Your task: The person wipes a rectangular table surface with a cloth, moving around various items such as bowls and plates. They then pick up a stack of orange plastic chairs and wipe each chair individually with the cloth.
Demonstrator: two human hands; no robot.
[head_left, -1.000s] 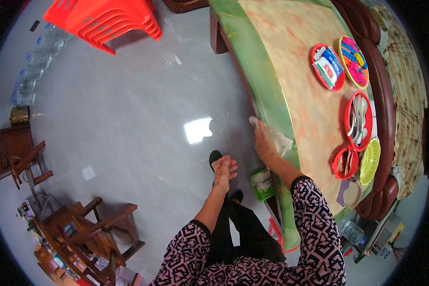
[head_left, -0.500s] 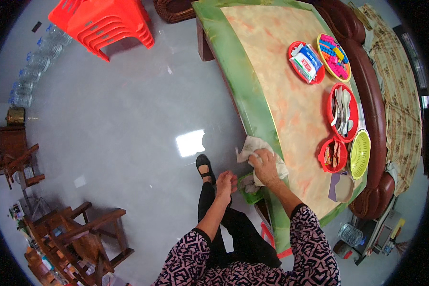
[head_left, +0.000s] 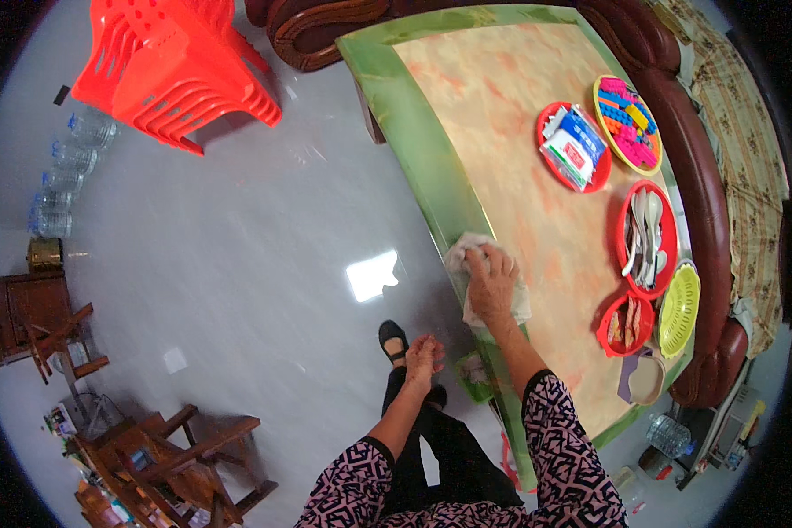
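My right hand (head_left: 493, 286) presses a crumpled white cloth (head_left: 519, 304) down on the table's green border, its fingers bunched into the fabric. Some of the cloth spreads out under the palm and towards the table's middle. The table (head_left: 537, 229) has a cream and orange marbled top inside a green marbled edge. Over the floor, just left of the table, my left hand (head_left: 425, 356) hangs with loosely bent fingers and nothing visible in it. A small green bin (head_left: 475, 378) is below the table's edge, between my two hands, partly covered.
Along the table's right side are a red basket of wrapped packs (head_left: 576, 150), a yellow basket of toy blocks (head_left: 627, 123), a red basket of spoons (head_left: 647, 238), a small red basket (head_left: 627, 326) and a green one (head_left: 679, 308). Red stools (head_left: 180, 79) and a wooden chair (head_left: 176, 458) stand left.
My right hand has slid the cloth farther along the table's edge, away from me. The cloth's end that hung over the edge is now drawn up. My left hand stays beside the table.
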